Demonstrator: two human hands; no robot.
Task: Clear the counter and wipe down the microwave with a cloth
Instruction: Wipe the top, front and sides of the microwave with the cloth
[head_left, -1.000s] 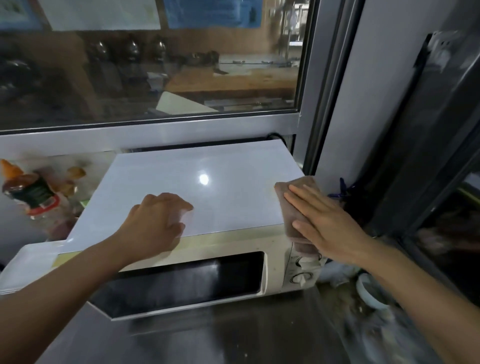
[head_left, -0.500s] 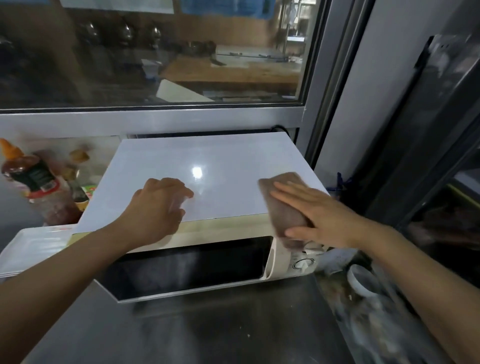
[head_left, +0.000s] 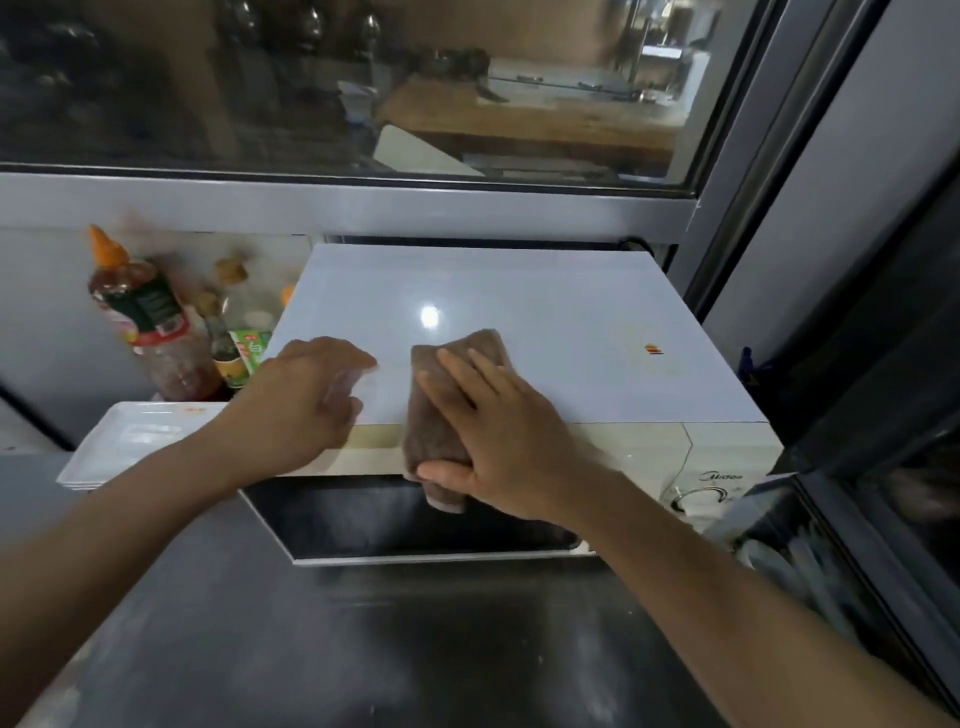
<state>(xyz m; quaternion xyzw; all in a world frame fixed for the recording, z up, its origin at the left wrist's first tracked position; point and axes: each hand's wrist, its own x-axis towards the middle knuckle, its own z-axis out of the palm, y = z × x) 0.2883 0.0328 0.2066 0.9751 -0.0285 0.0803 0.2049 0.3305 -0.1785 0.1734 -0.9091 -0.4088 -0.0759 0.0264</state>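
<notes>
— While we have the cloth (head_left: 457, 395) to talk about, where does it sit?

— We see it folded into a brown pad on the microwave (head_left: 545, 332), draped over the front edge of the top, near the middle, its lower end hanging onto the top of the dark door. Our right hand (head_left: 498, 441) lies flat on it — fingers straight and spread, thumb pressed along the lower end, palm bearing down, not curled round it.

— And the other hand?

— Our left hand (head_left: 306, 405) rests on the microwave's top near its front left corner, fingers bent at the knuckles with the tips on the surface. It holds nothing that we can make out, though the fingertips are blurred.

— How will the cloth handle?

— We judge it soft, light and limp; it will bunch if pushed from one edge. A flat palm over its middle seems best, with the thumb keeping the hanging end from trailing. The glossy top looks slick, so it should glide.

— What lies around the microwave?

— A small orange mark (head_left: 653, 349) toward the top's right side. Left of the microwave stand a sauce bottle (head_left: 140, 312) and smaller bottles, with a white tray (head_left: 130, 441) in front of them. A steel counter (head_left: 363, 649) runs before the microwave.
</notes>
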